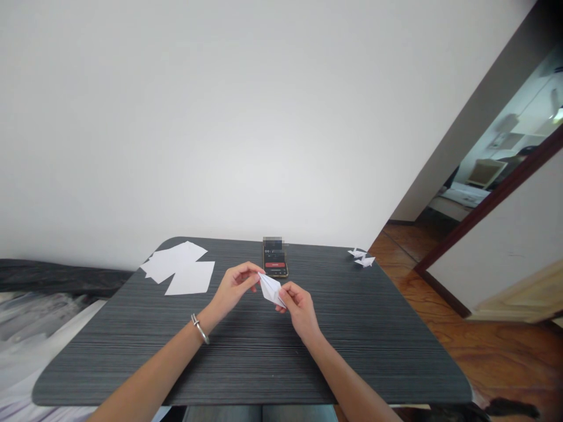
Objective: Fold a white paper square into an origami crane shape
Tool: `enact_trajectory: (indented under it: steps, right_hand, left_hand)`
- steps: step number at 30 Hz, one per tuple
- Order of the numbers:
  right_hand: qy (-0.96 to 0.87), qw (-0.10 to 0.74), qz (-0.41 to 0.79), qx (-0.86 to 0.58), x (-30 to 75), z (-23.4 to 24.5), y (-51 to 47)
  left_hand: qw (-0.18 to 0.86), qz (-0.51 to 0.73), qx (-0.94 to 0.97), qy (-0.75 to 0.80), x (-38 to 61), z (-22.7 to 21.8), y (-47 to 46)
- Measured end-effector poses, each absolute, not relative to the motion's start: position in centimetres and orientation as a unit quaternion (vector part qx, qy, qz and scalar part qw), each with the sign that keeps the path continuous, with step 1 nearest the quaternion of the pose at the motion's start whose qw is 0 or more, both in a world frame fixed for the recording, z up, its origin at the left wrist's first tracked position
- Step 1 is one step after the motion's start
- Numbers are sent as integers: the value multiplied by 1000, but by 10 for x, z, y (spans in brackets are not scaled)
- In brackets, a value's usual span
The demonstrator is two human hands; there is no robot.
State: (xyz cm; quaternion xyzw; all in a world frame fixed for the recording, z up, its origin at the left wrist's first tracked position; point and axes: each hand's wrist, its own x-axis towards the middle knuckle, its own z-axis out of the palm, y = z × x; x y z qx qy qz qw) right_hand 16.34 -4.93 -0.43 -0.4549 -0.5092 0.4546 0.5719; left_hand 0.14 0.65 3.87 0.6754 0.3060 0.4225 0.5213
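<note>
A folded piece of white paper (270, 288), kite-like with a narrow point at one end, is held above the table between both hands. My left hand (237, 285) pinches its upper left tip between thumb and fingers. At the lower right end, my right hand (298, 306) grips it with the thumb on top. Some of the fingers behind the paper are hidden. Just beyond the hands lies a phone (275, 258) with a lit screen, its top part blurred.
Loose white paper sheets (190, 278) overlap at the table's back left. Two small folded paper figures (365, 261) rest near the back right edge. The dark wood-grain table (246, 369) meets a white wall (264, 117) behind. A doorway opens to the right.
</note>
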Motion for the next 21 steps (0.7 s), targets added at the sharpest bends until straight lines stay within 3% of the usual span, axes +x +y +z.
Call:
enact_trajectory:
  steps: [21]
  right_hand:
    - [-507,551,490,-447,162,-3,-49]
  left_hand:
    - [446,431,726,297,-4,40,11]
